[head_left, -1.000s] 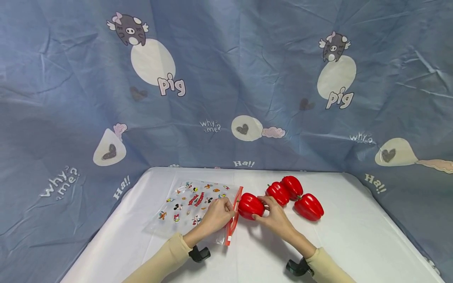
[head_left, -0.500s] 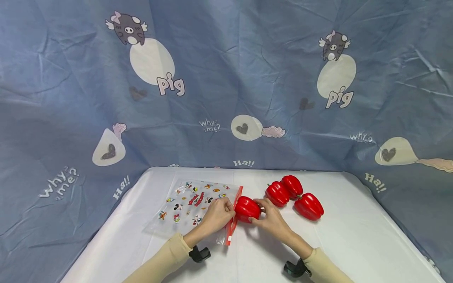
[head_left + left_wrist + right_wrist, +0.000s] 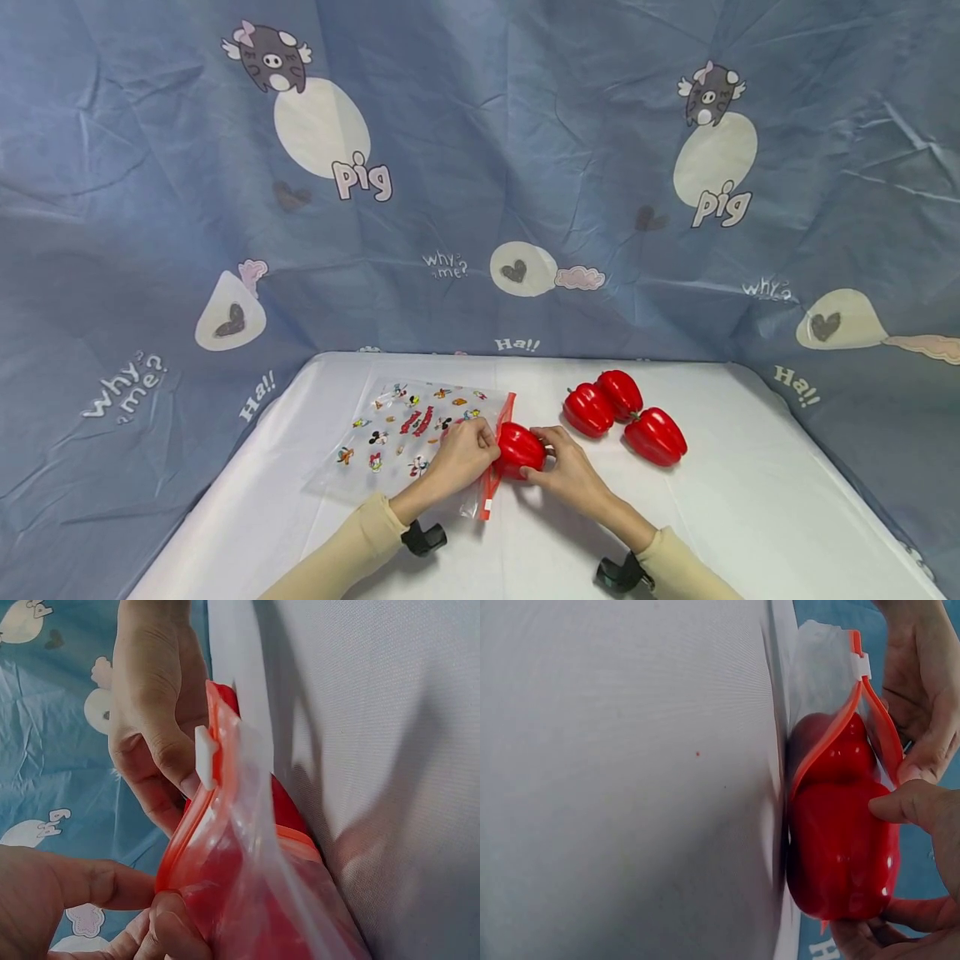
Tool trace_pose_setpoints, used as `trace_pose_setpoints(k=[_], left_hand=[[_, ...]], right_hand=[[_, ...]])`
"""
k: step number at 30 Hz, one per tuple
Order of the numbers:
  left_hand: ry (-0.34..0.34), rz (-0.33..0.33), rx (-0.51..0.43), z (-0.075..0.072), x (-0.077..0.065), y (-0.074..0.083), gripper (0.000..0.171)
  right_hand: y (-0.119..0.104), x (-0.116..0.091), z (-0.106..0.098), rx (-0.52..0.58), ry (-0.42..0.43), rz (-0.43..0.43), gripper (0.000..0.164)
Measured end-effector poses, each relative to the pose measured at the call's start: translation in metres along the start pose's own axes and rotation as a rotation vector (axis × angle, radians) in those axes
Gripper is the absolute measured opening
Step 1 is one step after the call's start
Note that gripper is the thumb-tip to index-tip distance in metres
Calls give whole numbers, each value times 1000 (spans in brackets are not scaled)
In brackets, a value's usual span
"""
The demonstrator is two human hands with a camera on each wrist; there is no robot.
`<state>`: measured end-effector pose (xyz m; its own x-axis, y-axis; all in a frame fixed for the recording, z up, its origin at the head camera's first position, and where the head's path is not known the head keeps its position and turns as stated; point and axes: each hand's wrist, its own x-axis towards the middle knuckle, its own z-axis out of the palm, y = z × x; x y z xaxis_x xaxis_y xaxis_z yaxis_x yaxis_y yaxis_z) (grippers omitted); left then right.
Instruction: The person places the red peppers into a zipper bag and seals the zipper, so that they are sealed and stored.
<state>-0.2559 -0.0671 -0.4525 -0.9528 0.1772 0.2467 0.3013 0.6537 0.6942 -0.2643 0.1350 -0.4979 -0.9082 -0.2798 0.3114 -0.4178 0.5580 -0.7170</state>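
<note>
A clear zip bag (image 3: 420,433) with cartoon prints and a red zip edge lies flat, its mouth facing right. My left hand (image 3: 467,454) pinches the upper lip of that mouth; the left wrist view shows thumb and finger on the red zip (image 3: 184,832). At the opening is a red bell pepper (image 3: 521,448), gripped from its right side by my right hand (image 3: 568,471). In the right wrist view the pepper (image 3: 844,855) sits between the parted zip edges, touching another red pepper (image 3: 845,754) inside the bag. A white slider (image 3: 861,666) sits at the zip's near end.
Three more red bell peppers stand together at the right: one (image 3: 588,410), one behind it (image 3: 620,394), and one to the right (image 3: 655,437). A white cloth (image 3: 750,500) covers the table. A blue printed curtain (image 3: 480,167) hangs behind it.
The right hand has moved left and slightly nearer with the bell pepper, bringing it from beside the zip edge into the bag's mouth. The left hand keeps its pinch in place.
</note>
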Motion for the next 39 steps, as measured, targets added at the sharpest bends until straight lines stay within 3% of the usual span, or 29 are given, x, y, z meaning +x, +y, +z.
trace_pose_setpoints(k=[15,28,39], left_hand=[[-32,4,-65,2,0,-2,8],[-27,15,-64,2,0,-2,7],[-32,14,-67,1,0,-1,7]], right_hand=[[-1,-2,4,15,-37,-35,60],[0,-3,5,73,-159,-125,62],[1,-1,7,135,-197,-115,63]])
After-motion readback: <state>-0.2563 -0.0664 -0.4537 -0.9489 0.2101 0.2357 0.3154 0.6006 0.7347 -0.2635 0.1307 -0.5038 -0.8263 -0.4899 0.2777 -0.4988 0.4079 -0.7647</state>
